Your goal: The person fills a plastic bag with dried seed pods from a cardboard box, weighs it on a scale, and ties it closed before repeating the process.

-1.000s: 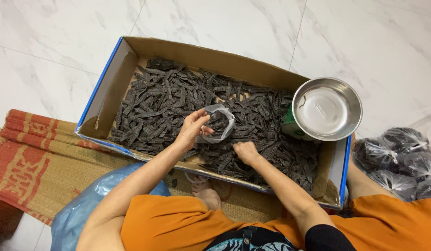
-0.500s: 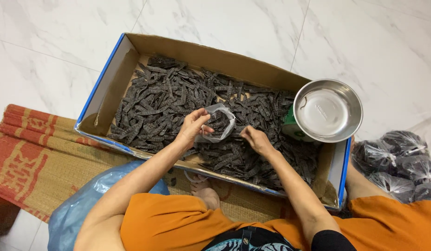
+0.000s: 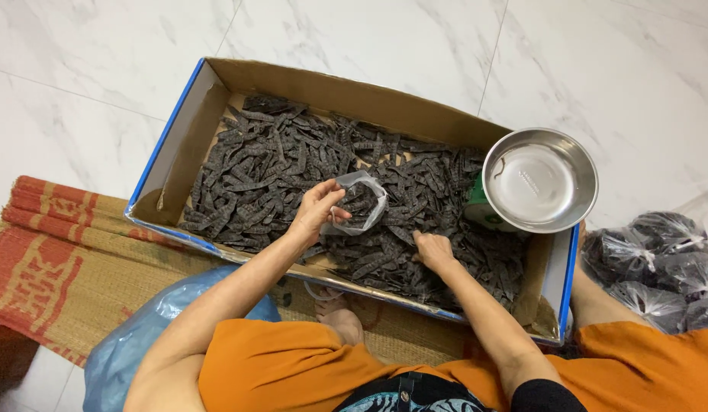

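One cardboard box point(image 3: 323, 88) with blue outer edges lies on the white marble floor point(image 3: 102, 61), its bottom spread with a heap of dark dried strips point(image 3: 262, 164), far too many to count. At the centre of the box the left hand point(image 3: 317, 207) holds one small clear plastic bag point(image 3: 362, 200) by its rim, fingers point(image 3: 333, 197) pinched shut on the plastic so the mouth gapes toward three o'clock; a few dark strips already sit inside it. At about four o'clock from the bag, the right hand point(image 3: 434, 250) rests palm down on the heap, fingers curled into the strips; whether they have closed on any cannot be told. One empty round steel bowl point(image 3: 539, 179) sits at three o'clock, perched on a green and white container at the box's right end. Beyond the box, at four o'clock, lie at least four tied clear bags point(image 3: 659, 263) packed with the same dark stuff. At eight o'clock one woven red and tan mat point(image 3: 56, 267) covers the floor, with one blue plastic bag point(image 3: 136, 343) beside the person's orange-clad knee.
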